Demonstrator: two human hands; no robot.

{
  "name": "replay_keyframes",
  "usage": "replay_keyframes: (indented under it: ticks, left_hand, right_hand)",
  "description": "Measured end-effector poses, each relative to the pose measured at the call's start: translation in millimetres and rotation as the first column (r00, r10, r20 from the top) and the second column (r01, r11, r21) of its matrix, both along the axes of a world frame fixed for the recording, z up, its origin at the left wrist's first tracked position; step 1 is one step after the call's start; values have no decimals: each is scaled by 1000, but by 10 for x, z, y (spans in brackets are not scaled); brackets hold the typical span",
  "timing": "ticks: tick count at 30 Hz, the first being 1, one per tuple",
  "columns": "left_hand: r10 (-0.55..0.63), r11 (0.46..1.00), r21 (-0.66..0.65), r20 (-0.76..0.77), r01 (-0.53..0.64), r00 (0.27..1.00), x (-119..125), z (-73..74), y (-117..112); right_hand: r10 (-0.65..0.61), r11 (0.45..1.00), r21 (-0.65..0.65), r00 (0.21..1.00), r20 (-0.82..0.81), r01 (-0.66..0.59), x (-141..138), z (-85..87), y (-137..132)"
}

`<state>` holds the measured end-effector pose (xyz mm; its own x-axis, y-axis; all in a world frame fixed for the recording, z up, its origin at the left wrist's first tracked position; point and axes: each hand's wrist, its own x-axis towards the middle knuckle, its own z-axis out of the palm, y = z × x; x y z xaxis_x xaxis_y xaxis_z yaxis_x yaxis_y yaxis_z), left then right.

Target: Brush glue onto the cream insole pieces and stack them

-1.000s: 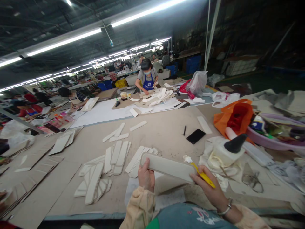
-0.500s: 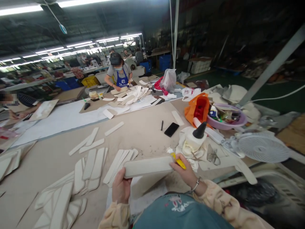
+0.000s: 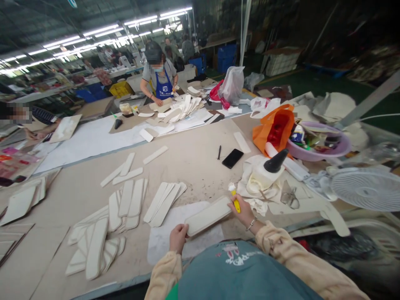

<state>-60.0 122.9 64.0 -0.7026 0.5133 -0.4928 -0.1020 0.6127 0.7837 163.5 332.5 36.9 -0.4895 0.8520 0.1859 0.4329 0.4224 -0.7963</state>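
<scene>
A long pale strip with rounded ends (image 3: 208, 216) is held up between my hands, tilted with its right end higher. My left hand (image 3: 178, 238) is closed on its left end, thumb on top. My right hand (image 3: 243, 211) pinches the other end and also grips a yellow-handled brush (image 3: 236, 203), whose tip is coated in white. Below the strip lies a sheet of white paper (image 3: 161, 243). A fan of similar strips (image 3: 165, 204) rests just left of the paper, and larger overlapping piles (image 3: 96, 246) lie farther left.
To the right stand a glue bottle with a black nozzle (image 3: 264, 175), a phone (image 3: 233, 158), scissors (image 3: 290, 198) and a white fan (image 3: 368, 189). Behind them are an orange bag (image 3: 265, 131) and a purple basin (image 3: 312, 155). A co-worker (image 3: 161, 79) works across the table.
The strip has tilted, its left end dropping towards me. Both my hands keep hold of it, and more of the white paper shows beneath. The camera view has tipped downward.
</scene>
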Motion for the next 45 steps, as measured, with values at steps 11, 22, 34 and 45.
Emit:
replay_keyframes:
  ticks: [11,22,34,45]
  left_hand:
    - [-173,971,-174,-49,163,984,-37,-230,59]
    - [-280,927,-272,-37,260,959,-102,-302,72]
    - [-220,946,-249,-17,209,975,-33,-283,114]
    - [-37,994,105,50,31,998,-52,314,127]
  right_hand:
    - [365,921,164,930,-50,-353,-302,-102,-200]
    - [765,644,118,636,-106,-755,-750,-218,-445]
    - [409,908,97,913,1,-407,-123,-458,64]
    - [72,972,224,997,27,-76,391,-319,-142]
